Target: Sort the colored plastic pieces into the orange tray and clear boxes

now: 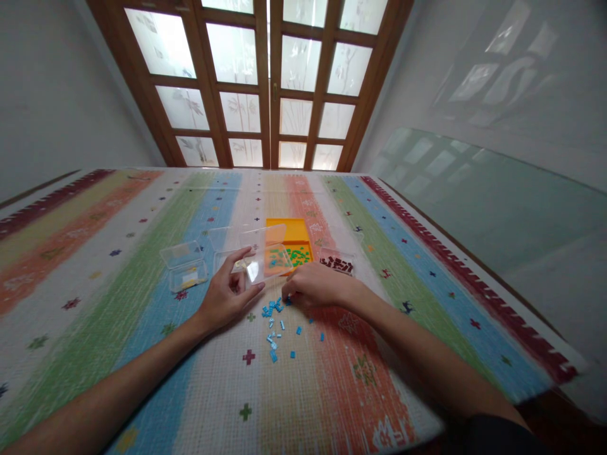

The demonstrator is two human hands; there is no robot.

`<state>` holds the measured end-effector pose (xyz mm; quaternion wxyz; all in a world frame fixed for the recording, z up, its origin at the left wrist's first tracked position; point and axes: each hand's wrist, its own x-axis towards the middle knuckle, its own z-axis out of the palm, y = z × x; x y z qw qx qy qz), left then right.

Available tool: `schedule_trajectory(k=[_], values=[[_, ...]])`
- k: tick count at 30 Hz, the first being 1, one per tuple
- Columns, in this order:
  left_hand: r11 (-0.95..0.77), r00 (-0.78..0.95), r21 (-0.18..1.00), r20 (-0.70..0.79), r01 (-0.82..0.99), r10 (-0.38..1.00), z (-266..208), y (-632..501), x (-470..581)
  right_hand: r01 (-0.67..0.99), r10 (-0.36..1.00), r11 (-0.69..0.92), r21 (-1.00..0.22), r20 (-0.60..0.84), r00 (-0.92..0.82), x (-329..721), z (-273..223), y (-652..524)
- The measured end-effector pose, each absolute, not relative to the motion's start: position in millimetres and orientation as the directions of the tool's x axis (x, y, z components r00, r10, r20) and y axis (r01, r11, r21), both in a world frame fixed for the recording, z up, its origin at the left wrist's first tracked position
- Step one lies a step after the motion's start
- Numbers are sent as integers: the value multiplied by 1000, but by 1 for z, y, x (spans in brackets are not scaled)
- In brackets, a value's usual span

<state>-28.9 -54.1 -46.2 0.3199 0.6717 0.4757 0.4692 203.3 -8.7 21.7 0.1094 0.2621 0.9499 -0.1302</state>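
My left hand (230, 289) grips a clear plastic box (271, 265) between thumb and fingers, holding it tilted above the cloth. To its right, my right hand (313, 284) reaches down with fingers pinched together at the edge of a scatter of small blue building bricks (272, 308). A blue piece shows at those fingertips, but whether it is held is hidden. More blue bricks, some lighter, lie loose nearer to me. Right behind the hands stands an orange open case (287, 231) with many green pieces (298, 254) in it.
An open clear box (187, 275) with a few yellowish pieces stands on the left. Another clear box holding dark red-brown bricks (337, 263) sits just beyond my right wrist. A striped cloth (222, 392) covers the table, with paned wooden doors (270, 120) behind.
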Motion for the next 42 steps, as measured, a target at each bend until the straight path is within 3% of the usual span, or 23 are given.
schedule_trajectory(k=[13,21,29,36,42], values=[[-350,124,873,327,340,937,-49,-54,-31,486,422,837,-249,-270,-865,206,17,2],[-349,132,870,323,348,937,-47,-53,-30,551,500,818,-165,-268,-823,207,17,-2],[-332,132,878,305,344,943,-47,-54,-30,524,476,820,-229,-236,-847,209,18,0],[-330,108,882,312,336,944,-47,-53,-29,506,471,852,-139,-223,-854,205,23,-6],[-334,99,881,319,336,942,-47,-53,-29,509,471,850,-136,-237,-850,201,21,-8]])
